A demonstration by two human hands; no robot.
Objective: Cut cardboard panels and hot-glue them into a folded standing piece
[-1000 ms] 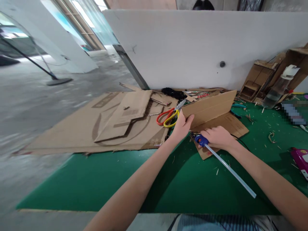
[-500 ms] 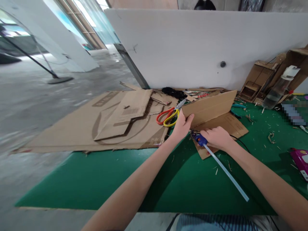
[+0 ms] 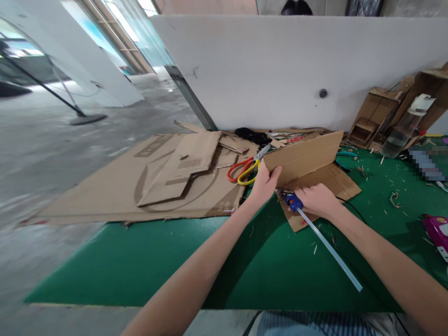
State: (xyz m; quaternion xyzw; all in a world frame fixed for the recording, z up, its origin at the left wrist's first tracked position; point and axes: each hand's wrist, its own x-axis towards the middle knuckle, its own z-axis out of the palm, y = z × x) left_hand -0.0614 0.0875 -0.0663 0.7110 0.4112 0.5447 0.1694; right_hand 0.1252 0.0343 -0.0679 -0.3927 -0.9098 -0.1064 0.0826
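My left hand [image 3: 265,183] grips the near left edge of an upright cardboard piece [image 3: 308,156], thumb on its face. A flat cardboard piece [image 3: 336,183] lies beneath it on the green table, and the two meet at an angle. My right hand [image 3: 317,199] is closed round a blue hot glue gun [image 3: 293,202]. Out of the gun's back a long clear glue stick [image 3: 332,252] slants toward me. The nozzle is near the lower left end of the cardboard joint; whether it touches is unclear. Scissors [image 3: 247,171] with red and yellow handles lie just left of my left hand.
Large cardboard sheets [image 3: 115,186] cover the table's left part and overhang it. At the right stand a cardboard structure [image 3: 374,116], a clear bottle [image 3: 402,128] and a purple object [image 3: 437,233]. A white board [image 3: 273,70] rises behind. Scraps litter the green tabletop [image 3: 157,261].
My right hand and the glue gun have shifted very slightly to the right. The left hand and the cardboard stay almost the same.
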